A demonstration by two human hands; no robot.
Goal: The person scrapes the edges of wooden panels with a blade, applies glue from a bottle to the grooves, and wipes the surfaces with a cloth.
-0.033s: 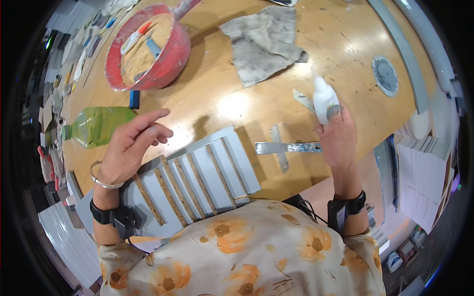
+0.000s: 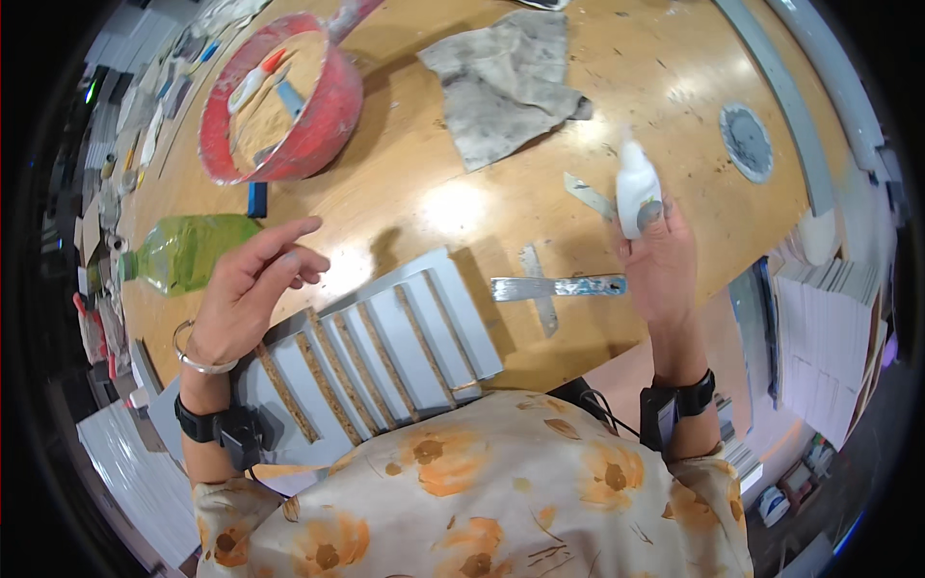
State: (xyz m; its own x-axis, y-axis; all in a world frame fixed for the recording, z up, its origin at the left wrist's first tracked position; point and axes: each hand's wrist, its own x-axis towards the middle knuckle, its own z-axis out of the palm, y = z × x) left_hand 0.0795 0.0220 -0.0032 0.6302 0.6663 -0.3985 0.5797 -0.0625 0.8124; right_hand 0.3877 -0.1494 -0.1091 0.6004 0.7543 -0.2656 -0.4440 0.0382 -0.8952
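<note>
My right hand [image 2: 657, 252] grips a small white squeeze bottle [image 2: 636, 188], its narrow tip pointing away from me. My left hand [image 2: 252, 289] hovers with bent fingers apart and holds nothing; it is above the far left edge of a pale grey panel [image 2: 453, 289]. Several narrow speckled brown strips [image 2: 385, 349] lie across that panel in a slanting row. Between my hands, a metal scraper [image 2: 559, 287] rests on the table over a thin metal blade [image 2: 540, 313]. A small pale strip [image 2: 588, 196] lies beside the bottle.
A red bowl [image 2: 332, 125] of tan powder holds another white bottle with a red tip and a blue-handled tool. Nearby are a green bottle [image 2: 188, 252] on its side, a blue block [image 2: 257, 199], a stained grey cloth [image 2: 506, 91], a grey-filled lid [image 2: 747, 144] and stacked sheets [image 2: 824, 328].
The view has shifted slightly, so the table things sit a little further left. Both hands keep nearly the same pose, and the white bottle stays in my right hand.
</note>
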